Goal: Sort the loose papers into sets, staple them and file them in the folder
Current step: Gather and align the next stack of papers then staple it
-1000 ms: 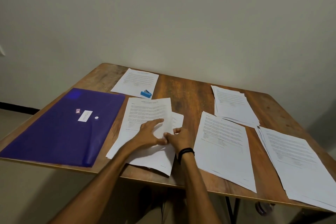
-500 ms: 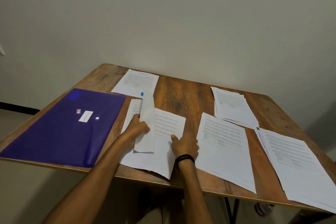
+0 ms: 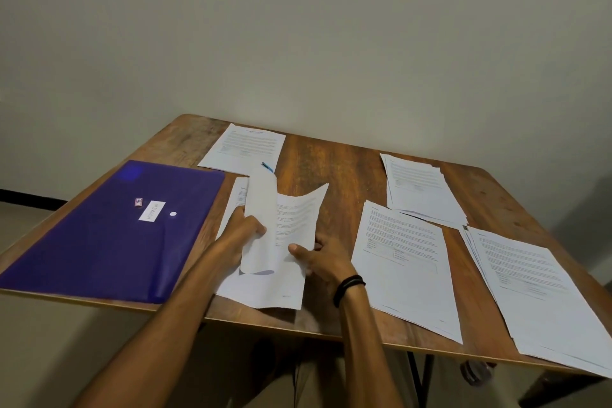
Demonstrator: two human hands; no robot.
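My left hand (image 3: 243, 232) grips a curled-over white sheet (image 3: 260, 228) lifted from the near paper set (image 3: 265, 291) in front of me. My right hand (image 3: 323, 257), with a black band at the wrist, pinches the second sheet (image 3: 298, 215), whose far edge rises off the table. The purple folder (image 3: 109, 228) lies flat at the left, closed, with a white label. A small blue stapler (image 3: 267, 167) sits on the far sheet (image 3: 245, 146), partly hidden behind the raised paper.
Three more paper stacks lie on the wooden table (image 3: 344, 172): one at mid right (image 3: 404, 268), one at far right back (image 3: 420, 189), one overhanging the near right edge (image 3: 536, 291). A plain wall stands behind the table.
My left hand has peeled the top sheet up and over to the left. My right hand moved from resting on the stack to pinching and lifting the sheet beneath.
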